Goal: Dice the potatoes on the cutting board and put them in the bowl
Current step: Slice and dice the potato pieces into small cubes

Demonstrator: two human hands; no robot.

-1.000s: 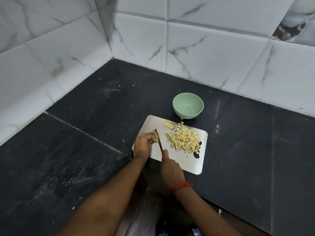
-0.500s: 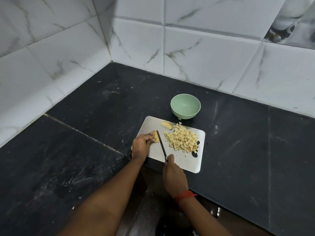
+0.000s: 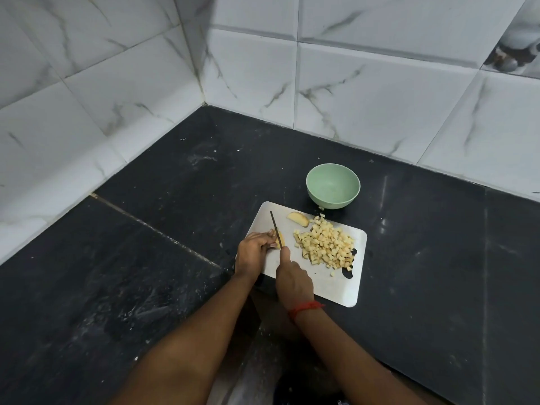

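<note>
Knife (image 3: 276, 229) has advanced since half a second ago: its tip now reaches closer to the far edge of the cutting board (image 3: 330, 290), and the right hand (image 3: 292, 277) sits further over the board.

Hidden or unclear:
- Knife handle is wholly enclosed in the right hand, which is clenched around it, forefinger along the spine. Only the thin dark blade shows.
- Left hand (image 3: 253, 254) has its fingertips curled down onto a potato piece (image 3: 281, 238). Most of that piece is covered by fingers and blade; the blade edge lies against it. Whether the cut has gone through cannot be told.
- Near-left corner of the board is covered by both hands.
- Board's cut-out grip hole (image 3: 349, 273) is partly buried under dice.
- A dark object between the forearms at the bottom edge is cut off; cannot identify it.

Task items: diced potato (image 3: 325, 248) is heaped on the right half of the board. One uncut slice (image 3: 298, 219) lies near the far edge. Green bowl (image 3: 333, 185) stands just beyond the board; a stray cube (image 3: 321, 208) sits at its base.

Red thread band (image 3: 305, 306) on the right wrist.

Desk (image 3: 146, 258) is black stone with seams and whitish smears. Walls (image 3: 365, 92) are white, grey-veined tiles meeting in a corner.
</note>
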